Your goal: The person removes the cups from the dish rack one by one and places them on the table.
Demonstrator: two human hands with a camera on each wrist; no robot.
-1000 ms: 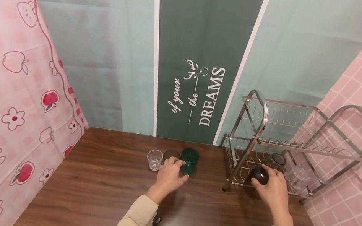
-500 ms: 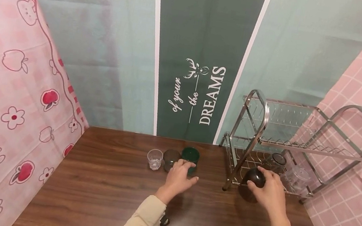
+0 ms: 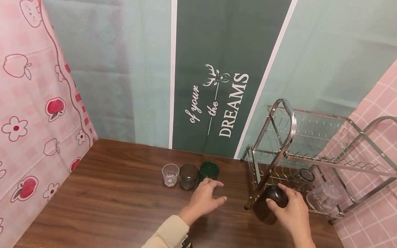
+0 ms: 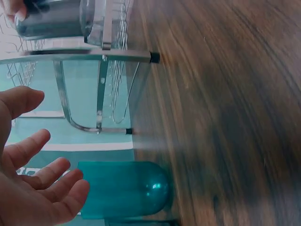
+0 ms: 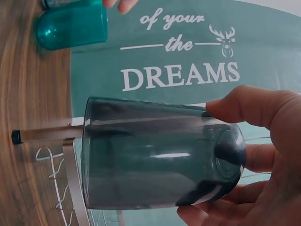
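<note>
My right hand (image 3: 294,213) grips a dark, see-through cup (image 3: 266,207) by its base, at the front left of the metal rack. The cup is upside down, its rim facing the table, as the right wrist view (image 5: 155,155) shows. Over the table's middle my left hand (image 3: 204,201) has its fingers spread and holds nothing. Just beyond its fingertips stands a green cup (image 3: 209,170), partly hidden by that hand; whether they touch I cannot tell. To the left of the green cup are a brownish see-through cup (image 3: 188,177) and a small clear glass (image 3: 170,175).
The two-tier metal rack (image 3: 292,126) stands at the table's back right. On its lower tier sit a dark glass (image 3: 302,180) and a clear cup (image 3: 327,196). A hanging cloth (image 3: 137,69) closes off the back, with pink cloths on both sides.
My right hand has brought the dark cup leftward and slightly nearer, away from the rack's lower tier. My left hand has shifted right, uncovering the brownish cup.
</note>
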